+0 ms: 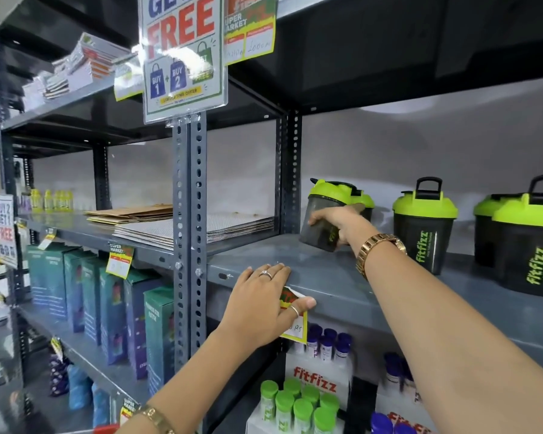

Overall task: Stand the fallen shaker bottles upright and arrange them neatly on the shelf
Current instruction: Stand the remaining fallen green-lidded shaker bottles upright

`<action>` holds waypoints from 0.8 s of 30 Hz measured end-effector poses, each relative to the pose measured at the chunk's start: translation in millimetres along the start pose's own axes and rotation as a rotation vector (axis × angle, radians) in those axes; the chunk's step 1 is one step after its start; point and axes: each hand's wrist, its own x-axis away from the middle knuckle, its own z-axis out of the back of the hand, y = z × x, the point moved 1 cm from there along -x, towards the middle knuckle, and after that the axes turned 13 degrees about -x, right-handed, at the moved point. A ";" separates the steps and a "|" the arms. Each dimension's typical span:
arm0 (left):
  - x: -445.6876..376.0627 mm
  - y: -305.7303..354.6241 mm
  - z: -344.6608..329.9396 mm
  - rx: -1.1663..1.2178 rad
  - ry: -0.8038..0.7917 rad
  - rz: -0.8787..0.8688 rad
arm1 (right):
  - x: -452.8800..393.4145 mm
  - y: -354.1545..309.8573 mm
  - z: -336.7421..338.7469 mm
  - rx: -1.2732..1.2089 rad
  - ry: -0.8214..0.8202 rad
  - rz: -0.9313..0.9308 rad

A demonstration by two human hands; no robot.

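Right fingers (318,220) clamped on tilted smoky plastic shaker bottle (323,214), left fingers (273,272) flat together on grey metal shelf (342,277)

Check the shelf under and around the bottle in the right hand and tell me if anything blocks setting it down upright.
Nothing visible blocks it. The right hand holds the tilted shaker bottle just above bare shelf. The nearest upright shaker stands apart to its right, another shaker partly hidden behind it. The left hand rests on the shelf's front edge, clear of the spot.
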 end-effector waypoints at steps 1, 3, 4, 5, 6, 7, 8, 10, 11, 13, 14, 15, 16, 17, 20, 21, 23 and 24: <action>0.1 0.4 0.4 0.008 -0.008 0.006 | 29.3 -7.9 4.0 0.025 0.019 0.017; 0.2 1.1 1.5 0.008 -0.022 0.010 | 51.3 -12.8 10.5 0.108 0.064 0.033; 0.4 1.3 1.9 0.002 -0.027 0.008 | 53.8 -12.0 13.4 0.158 0.080 0.048; 0.7 1.7 2.3 -0.003 -0.030 0.006 | 54.8 -10.7 16.3 0.192 0.085 0.065; 0.6 1.8 2.2 -0.001 -0.031 0.006 | 54.9 -9.4 17.2 0.205 0.086 0.071; 0.5 1.7 1.9 0.007 -0.029 0.008 | 54.7 -7.9 17.9 0.205 0.084 0.073; 0.4 1.9 1.7 0.017 -0.024 0.011 | 53.9 -6.9 17.7 0.200 0.085 0.068; 0.2 2.0 1.2 0.024 -0.016 0.015 | 54.3 -5.3 17.2 0.195 0.086 0.072; 0.2 2.0 0.8 0.026 -0.013 0.015 | 54.1 -4.6 17.0 0.194 0.086 0.079; 0.7 1.6 0.4 0.032 -0.014 0.012 | 54.3 -3.7 16.8 0.191 0.070 0.089; 0.7 1.3 0.4 0.033 -0.019 0.010 | 54.5 -3.8 16.9 0.183 0.051 0.095; 0.7 1.1 0.5 0.031 -0.026 0.007 | 55.1 -5.1 17.4 0.172 0.032 0.111; 0.1 1.0 0.8 0.025 -0.035 0.003 | 54.5 -7.4 18.3 0.152 0.018 0.138; -0.6 0.8 1.6 0.016 -0.046 -0.002 | 54.2 -11.1 19.8 0.129 0.014 0.181; -0.2 0.8 4.8 0.007 -0.071 -0.010 | 54.2 -24.6 25.4 0.095 0.055 0.361; 0.3 1.9 5.8 0.016 -0.068 -0.014 | 53.8 -30.4 27.5 0.099 0.077 0.432; 2.0 5.9 7.0 0.045 -0.042 -0.034 | 52.2 -42.5 32.4 0.158 0.099 0.541; 2.6 8.5 6.4 0.060 -0.030 -0.044 | 50.4 -47.6 34.2 0.223 0.086 0.573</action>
